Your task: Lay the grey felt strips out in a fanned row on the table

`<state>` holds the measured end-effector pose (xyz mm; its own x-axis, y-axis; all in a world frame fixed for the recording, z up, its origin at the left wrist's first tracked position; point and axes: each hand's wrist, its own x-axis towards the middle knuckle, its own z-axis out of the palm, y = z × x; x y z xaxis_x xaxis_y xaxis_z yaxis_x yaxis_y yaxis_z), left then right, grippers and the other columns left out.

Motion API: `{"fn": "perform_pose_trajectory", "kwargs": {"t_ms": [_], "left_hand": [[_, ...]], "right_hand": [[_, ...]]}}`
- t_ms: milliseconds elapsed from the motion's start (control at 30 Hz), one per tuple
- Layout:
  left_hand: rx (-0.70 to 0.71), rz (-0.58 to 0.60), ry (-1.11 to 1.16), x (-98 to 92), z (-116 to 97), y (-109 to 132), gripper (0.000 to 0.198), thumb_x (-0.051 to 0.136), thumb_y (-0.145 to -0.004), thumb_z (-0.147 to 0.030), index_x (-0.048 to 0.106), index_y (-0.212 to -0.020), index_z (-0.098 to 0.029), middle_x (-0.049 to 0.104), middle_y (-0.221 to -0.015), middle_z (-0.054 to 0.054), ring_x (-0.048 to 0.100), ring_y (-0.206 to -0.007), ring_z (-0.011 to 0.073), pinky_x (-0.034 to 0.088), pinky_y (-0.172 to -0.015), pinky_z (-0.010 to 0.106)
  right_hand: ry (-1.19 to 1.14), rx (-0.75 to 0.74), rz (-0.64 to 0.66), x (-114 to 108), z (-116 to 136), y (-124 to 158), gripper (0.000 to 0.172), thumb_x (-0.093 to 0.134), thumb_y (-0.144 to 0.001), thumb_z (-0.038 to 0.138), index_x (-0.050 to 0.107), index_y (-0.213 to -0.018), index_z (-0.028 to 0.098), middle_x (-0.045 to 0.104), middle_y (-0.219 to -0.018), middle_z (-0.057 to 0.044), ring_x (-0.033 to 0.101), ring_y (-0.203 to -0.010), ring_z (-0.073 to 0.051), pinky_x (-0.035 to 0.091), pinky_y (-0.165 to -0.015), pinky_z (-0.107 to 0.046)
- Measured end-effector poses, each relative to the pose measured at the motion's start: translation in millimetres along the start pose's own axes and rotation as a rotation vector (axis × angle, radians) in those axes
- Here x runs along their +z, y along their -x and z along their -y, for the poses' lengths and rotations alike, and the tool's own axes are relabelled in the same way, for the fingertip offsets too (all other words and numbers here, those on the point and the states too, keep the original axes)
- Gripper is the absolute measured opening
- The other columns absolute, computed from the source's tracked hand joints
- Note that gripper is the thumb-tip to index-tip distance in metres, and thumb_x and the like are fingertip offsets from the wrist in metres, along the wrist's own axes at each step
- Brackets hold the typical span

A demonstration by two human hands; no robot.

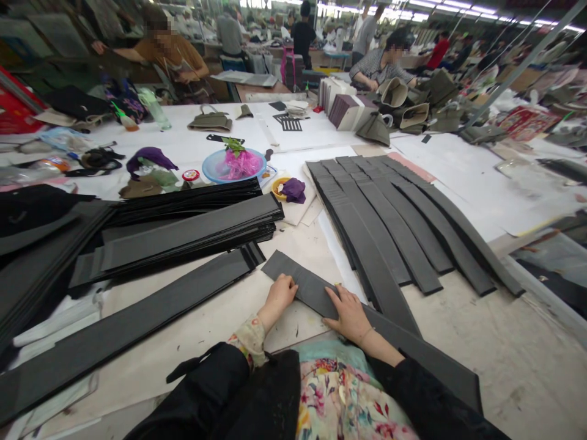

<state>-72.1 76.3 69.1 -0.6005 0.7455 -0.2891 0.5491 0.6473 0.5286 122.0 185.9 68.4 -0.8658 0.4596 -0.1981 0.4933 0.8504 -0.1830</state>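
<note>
A long dark grey fabric strip [424, 345] lies slantwise on the table in front of me, running from the middle toward the lower right. My left hand [279, 299] has its fingers curled closed at the near edge of the strip, close to its far-left end. Farther along, my right hand [351, 315] rests on the strip with its fingers apart. Just beyond are overlapping rows of similar grey strips [380, 226]. On the left, another long strip [137, 318] lies at a slant, its far end close to the one under my hands.
Stacked dark strips [183, 238] cover the left side. Behind them stand a blue basin [211, 168] with a pink bag and a small yellow bowl [276, 188] with purple cloth. Olive bags [373, 128] sit farther back, where co-workers sit at the tables.
</note>
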Motion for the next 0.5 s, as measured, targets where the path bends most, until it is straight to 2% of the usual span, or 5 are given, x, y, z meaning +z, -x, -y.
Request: {"fn": "perform_pose_trajectory", "kwargs": {"t_ms": [67,167,367,500], "left_hand": [[-0.022,-0.013,0.010,0.0,2,-1,0.007,0.055,-0.075,-0.024,0.054,-0.080,-0.018,0.055,-0.088,0.004,0.055,-0.079,0.0154,0.040,-0.070,0.026],[-0.065,-0.005,0.028,-1.3,5,-7,0.017,0.057,-0.073,-0.025,0.053,-0.088,-0.017,0.059,-0.089,0.005,0.056,-0.080,0.0161,0.040,-0.068,0.025],[-0.146,0.073,0.038,-6.3,11,-25,0.010,0.056,-0.073,-0.027,0.057,-0.072,-0.017,0.064,-0.076,0.004,0.059,-0.072,0.0170,0.040,-0.061,0.026],[-0.118,0.054,0.031,-7.2,10,-25,0.009,0.055,-0.074,-0.026,0.057,-0.070,-0.017,0.064,-0.078,0.004,0.058,-0.075,0.0167,0.040,-0.064,0.026]], "right_hand": [[0.002,0.002,0.006,1,0,-1,0.077,0.060,-0.067,0.044,0.030,-0.135,0.022,0.031,-0.138,-0.015,0.031,-0.124,-0.029,0.023,-0.098,-0.042],[0.006,0.002,0.012,1,1,-1,0.078,0.060,-0.067,0.043,0.029,-0.135,0.021,0.031,-0.138,-0.015,0.031,-0.124,-0.029,0.023,-0.098,-0.042],[0.018,-0.004,0.007,1,2,0,0.078,0.060,-0.067,0.044,0.030,-0.135,0.020,0.032,-0.137,-0.016,0.031,-0.124,-0.030,0.023,-0.099,-0.042],[0.026,-0.008,-0.009,3,2,0,0.076,0.058,-0.068,0.043,0.031,-0.135,0.020,0.033,-0.137,-0.016,0.032,-0.123,-0.029,0.024,-0.098,-0.042]]}}
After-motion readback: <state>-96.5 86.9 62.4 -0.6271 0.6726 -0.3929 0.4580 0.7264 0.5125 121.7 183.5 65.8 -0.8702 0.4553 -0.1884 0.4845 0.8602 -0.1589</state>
